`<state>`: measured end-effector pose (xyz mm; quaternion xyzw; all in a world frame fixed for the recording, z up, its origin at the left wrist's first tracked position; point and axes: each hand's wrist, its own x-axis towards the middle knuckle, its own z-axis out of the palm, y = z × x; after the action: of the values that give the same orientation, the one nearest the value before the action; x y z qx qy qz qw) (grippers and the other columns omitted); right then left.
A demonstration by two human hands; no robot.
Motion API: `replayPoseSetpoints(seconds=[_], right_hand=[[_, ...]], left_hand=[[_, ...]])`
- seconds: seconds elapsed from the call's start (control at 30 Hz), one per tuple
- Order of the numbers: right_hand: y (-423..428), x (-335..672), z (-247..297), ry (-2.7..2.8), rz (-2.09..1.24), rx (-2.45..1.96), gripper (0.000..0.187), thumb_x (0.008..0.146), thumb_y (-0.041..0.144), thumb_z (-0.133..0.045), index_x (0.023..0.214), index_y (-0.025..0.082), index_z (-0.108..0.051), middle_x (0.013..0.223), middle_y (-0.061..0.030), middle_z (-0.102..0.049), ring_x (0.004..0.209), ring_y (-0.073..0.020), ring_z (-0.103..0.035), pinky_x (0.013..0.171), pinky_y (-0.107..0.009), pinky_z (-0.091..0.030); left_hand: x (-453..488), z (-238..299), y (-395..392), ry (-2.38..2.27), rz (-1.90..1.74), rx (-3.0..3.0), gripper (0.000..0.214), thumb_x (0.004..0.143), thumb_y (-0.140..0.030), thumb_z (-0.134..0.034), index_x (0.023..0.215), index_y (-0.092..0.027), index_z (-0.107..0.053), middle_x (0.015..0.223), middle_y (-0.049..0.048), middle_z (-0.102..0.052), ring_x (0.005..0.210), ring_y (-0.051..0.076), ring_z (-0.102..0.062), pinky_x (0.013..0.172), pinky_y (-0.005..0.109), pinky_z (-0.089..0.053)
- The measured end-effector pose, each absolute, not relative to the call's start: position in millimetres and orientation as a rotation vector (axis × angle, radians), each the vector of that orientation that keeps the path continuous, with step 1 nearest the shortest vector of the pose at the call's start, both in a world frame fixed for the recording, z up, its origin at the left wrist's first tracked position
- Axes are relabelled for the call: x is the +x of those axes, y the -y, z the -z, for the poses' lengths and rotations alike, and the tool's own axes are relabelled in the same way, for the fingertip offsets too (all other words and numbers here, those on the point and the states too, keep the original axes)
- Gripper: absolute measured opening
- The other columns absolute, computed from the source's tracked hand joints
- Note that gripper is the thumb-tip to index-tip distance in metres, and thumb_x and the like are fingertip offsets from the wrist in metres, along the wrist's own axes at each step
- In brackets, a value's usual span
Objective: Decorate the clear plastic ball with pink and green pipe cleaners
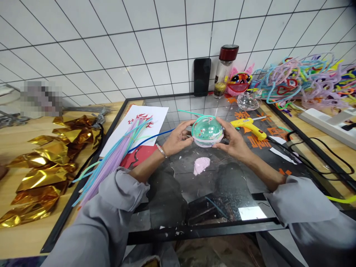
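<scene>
Both my hands hold a clear plastic ball (207,130) with teal and pink pieces inside, just above a dark glass work mat (194,185). My left hand (178,139) grips its left side and my right hand (232,141) grips its right side. A thin teal pipe cleaner (191,113) runs along the ball's top edge. A small pink fuzzy piece (201,165) lies on the mat right below the ball.
A yellow glue gun (250,128) lies right of the ball, its cable trailing right. A bundle of purple and teal pipe cleaners (111,159) lies left, gold foil (47,170) beyond. At the back stand a phone (201,77), a bottle (224,70), a clear half-shell (247,101) and tangled pipe cleaners (306,81).
</scene>
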<state>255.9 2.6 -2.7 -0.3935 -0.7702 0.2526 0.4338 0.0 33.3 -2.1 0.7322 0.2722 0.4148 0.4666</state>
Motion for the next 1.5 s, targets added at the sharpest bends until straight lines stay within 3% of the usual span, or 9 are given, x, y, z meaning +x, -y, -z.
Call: replayPoseSetpoints(seconds=[0.13,0.33,0.7,0.83,1.1,1.33,1.5], right_hand=[[-5.2,259.3,4.1,1.911,-0.718,-0.975,0.093,0.072,0.048,-0.079,0.152,0.033,-0.032,0.151,-0.0123,-0.042,0.126,-0.0342,-0.053,0.094,-0.052,-0.054],[-5.7,260.6,4.6,1.940,-0.646,-1.032,0.101,0.071,0.049,-0.080,0.154,0.032,-0.026,0.155,-0.0125,-0.038,0.135,-0.0365,-0.045,0.104,-0.058,-0.045],[-4.6,260.1,5.1,1.946,-0.568,-1.097,0.102,0.069,0.053,-0.080,0.153,0.029,-0.029,0.151,-0.0137,-0.043,0.126,-0.0360,-0.053,0.098,-0.053,-0.050],[-4.1,259.3,4.7,1.949,-0.570,-1.090,0.102,0.069,0.053,-0.080,0.153,0.030,-0.028,0.151,-0.0134,-0.043,0.129,-0.0368,-0.050,0.100,-0.056,-0.048],[-5.3,258.5,3.2,2.035,-0.548,-0.998,0.109,0.068,0.053,-0.081,0.156,0.028,-0.021,0.155,-0.0152,-0.036,0.143,-0.0385,-0.034,0.114,-0.060,-0.033],[-5.3,260.2,7.2,1.996,-0.706,-0.959,0.109,0.069,0.047,-0.082,0.156,0.033,-0.018,0.159,-0.0129,-0.030,0.142,-0.0369,-0.037,0.108,-0.058,-0.043],[-4.0,259.0,4.0,1.962,-0.753,-0.952,0.104,0.071,0.046,-0.081,0.156,0.031,-0.023,0.158,-0.0132,-0.032,0.141,-0.0361,-0.039,0.109,-0.056,-0.042]], left_hand=[[0.7,0.0,-31.9,-0.659,-1.030,1.805,0.056,0.083,-0.025,-0.067,0.137,-0.028,-0.050,0.130,0.0098,-0.045,0.086,0.010,-0.060,0.077,0.026,-0.054],[1.6,-0.1,-31.1,-0.673,-1.025,1.843,0.055,0.085,-0.031,-0.067,0.137,-0.026,-0.050,0.135,0.0131,-0.045,0.086,0.011,-0.059,0.077,0.028,-0.054],[2.6,-5.5,-28.1,-0.685,-1.022,1.873,0.054,0.087,-0.033,-0.064,0.138,-0.026,-0.049,0.134,0.0142,-0.048,0.086,0.013,-0.060,0.076,0.028,-0.054],[2.9,-3.5,-28.4,-0.695,-1.031,1.858,0.053,0.086,-0.031,-0.064,0.136,-0.024,-0.049,0.134,0.0140,-0.048,0.086,0.012,-0.060,0.076,0.027,-0.053],[5.3,0.4,-27.3,-0.780,-1.070,1.797,0.045,0.083,-0.028,-0.065,0.122,-0.021,-0.044,0.122,0.0089,-0.051,0.080,0.008,-0.060,0.070,0.021,-0.050],[4.3,2.6,-28.9,-0.789,-1.033,1.785,0.041,0.082,-0.025,-0.065,0.115,-0.021,-0.041,0.099,0.0017,-0.056,0.077,0.008,-0.061,0.068,0.020,-0.050],[4.0,3.3,-28.0,-0.807,-1.035,1.831,0.043,0.080,-0.024,-0.064,0.116,-0.020,-0.040,0.086,-0.0015,-0.059,0.074,0.009,-0.061,0.071,0.022,-0.050]])
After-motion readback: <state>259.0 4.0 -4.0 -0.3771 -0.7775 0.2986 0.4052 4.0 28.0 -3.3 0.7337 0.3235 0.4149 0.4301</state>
